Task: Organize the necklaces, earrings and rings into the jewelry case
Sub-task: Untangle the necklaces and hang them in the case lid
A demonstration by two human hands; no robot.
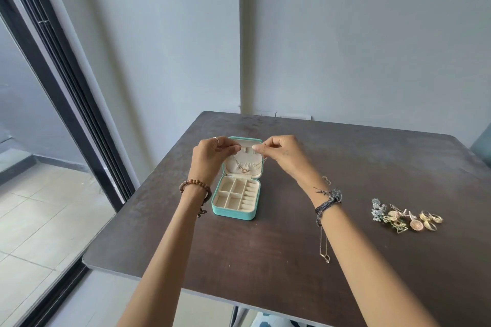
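Both hands are raised before the upright lid of the open jewelry case [235, 198]. The left hand [212, 152] and right hand [279, 152] each pinch an end of a thin necklace [243, 169], which hangs between them against the lid. Earrings and rings [406, 216] lie heaped on the worktop [345, 167], well apart to the right.

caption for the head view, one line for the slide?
Both hands, left and right, pinch a necklace at the open teal jewelry case's lid.

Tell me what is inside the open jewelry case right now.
The jewelry case has bare cream compartments and ring rolls in its base. A gold necklace hangs against the lid, held by the left hand and right hand. The lid's hooks are partly covered by fingers.
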